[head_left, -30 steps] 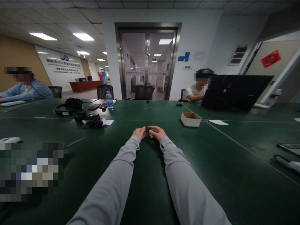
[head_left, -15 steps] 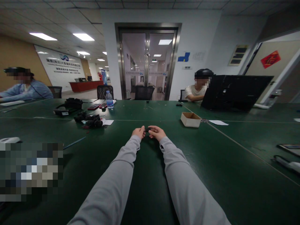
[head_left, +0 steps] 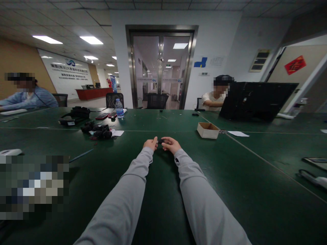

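Note:
Just above the green table [head_left: 219, 183], a small black object [head_left: 160, 141] spans the gap between my two hands. My left hand [head_left: 151, 144] pinches its left end, where a bit of lighter, metal-like material shows at the fingertips. The fingers of my right hand [head_left: 171, 145] close on its right end. The object is too small to identify. Both forearms reach forward in grey sleeves.
An open cardboard box [head_left: 208, 131] stands right of my hands. Black devices [head_left: 98, 131], a headset [head_left: 74, 116] and a water bottle [head_left: 119, 109] are on the left. A monitor [head_left: 258, 101] hides part of a seated person [head_left: 213, 100].
My left hand has shifted very slightly left, and more of the small black object shows between the hands. My right hand looks unchanged.

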A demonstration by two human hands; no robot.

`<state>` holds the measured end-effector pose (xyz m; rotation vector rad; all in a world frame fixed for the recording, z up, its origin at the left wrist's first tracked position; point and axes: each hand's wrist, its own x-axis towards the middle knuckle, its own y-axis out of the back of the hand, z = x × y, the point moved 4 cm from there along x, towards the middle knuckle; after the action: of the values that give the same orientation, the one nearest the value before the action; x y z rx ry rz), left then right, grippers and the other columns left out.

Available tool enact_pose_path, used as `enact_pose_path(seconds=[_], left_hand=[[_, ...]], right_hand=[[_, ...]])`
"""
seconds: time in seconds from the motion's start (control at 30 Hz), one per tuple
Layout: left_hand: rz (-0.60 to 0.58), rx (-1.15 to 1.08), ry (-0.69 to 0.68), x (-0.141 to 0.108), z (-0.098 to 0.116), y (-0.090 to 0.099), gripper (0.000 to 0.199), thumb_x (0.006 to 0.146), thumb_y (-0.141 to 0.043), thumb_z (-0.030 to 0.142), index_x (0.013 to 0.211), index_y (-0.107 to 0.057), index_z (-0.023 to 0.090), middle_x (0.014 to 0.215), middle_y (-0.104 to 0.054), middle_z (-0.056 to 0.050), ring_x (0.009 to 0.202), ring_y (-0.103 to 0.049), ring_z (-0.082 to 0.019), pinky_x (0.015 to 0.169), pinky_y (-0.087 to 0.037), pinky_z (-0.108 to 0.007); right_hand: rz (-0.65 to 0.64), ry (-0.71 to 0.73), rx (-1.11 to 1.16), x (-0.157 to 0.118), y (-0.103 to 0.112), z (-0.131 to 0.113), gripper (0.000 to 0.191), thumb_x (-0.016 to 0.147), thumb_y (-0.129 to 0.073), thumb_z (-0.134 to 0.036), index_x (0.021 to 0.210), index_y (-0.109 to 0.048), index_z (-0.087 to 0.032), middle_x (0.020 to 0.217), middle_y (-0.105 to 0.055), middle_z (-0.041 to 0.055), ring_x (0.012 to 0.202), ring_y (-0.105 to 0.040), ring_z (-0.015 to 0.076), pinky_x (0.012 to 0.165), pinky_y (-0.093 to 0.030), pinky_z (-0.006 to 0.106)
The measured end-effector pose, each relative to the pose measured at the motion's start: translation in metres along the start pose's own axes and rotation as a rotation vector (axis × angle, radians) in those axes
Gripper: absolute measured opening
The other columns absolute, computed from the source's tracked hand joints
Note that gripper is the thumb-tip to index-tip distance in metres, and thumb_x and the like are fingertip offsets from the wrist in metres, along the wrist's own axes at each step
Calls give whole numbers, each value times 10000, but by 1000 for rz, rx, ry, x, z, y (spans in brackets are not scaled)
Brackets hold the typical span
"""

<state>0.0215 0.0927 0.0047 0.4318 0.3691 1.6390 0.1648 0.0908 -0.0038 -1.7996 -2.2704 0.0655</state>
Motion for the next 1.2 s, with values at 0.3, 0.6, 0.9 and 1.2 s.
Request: enact_pose_path(seconds=[0.3, 0.6, 0.9, 1.2], left_hand=[[-122, -163, -122, -3, 2, -9, 330, 776, -423, 447, 682, -550, 157, 594, -548, -7, 464, -480, -90, 356, -346, -177], [-6, -261, -344, -7, 9, 1, 238, 663, -607, 297, 853, -607, 153, 776, -618, -40, 627, -549, -107, 547, -454, -211], [-100, -408, -329, -7, 11, 3, 309, 588, -692, 260, 856, -619, 125, 807, -642, -66, 641, -572, -121, 605, -479, -248], [-123, -509, -313, -6, 11, 1, 310, 544, -717, 214, 823, -620, 116, 784, -657, -64, 681, -601, -139, 692, -479, -278]], right_hand=[[97, -43, 41, 1, 3, 1, 299, 610, -746, -187, 862, -591, -142, 652, -618, 9, 433, -554, 83, 391, -471, 164], [154, -110, 115, 0, 4, 2, 239, 686, -715, -208, 829, -549, -113, 590, -636, 57, 417, -556, 94, 397, -476, 161], [138, -104, 123, 0, 3, 1, 189, 727, -684, -260, 754, -573, -110, 558, -621, 56, 416, -552, 93, 399, -482, 162], [112, -102, 141, -2, 1, -1, 199, 729, -682, -262, 734, -549, -114, 537, -612, 52, 411, -550, 98, 395, -470, 163]])
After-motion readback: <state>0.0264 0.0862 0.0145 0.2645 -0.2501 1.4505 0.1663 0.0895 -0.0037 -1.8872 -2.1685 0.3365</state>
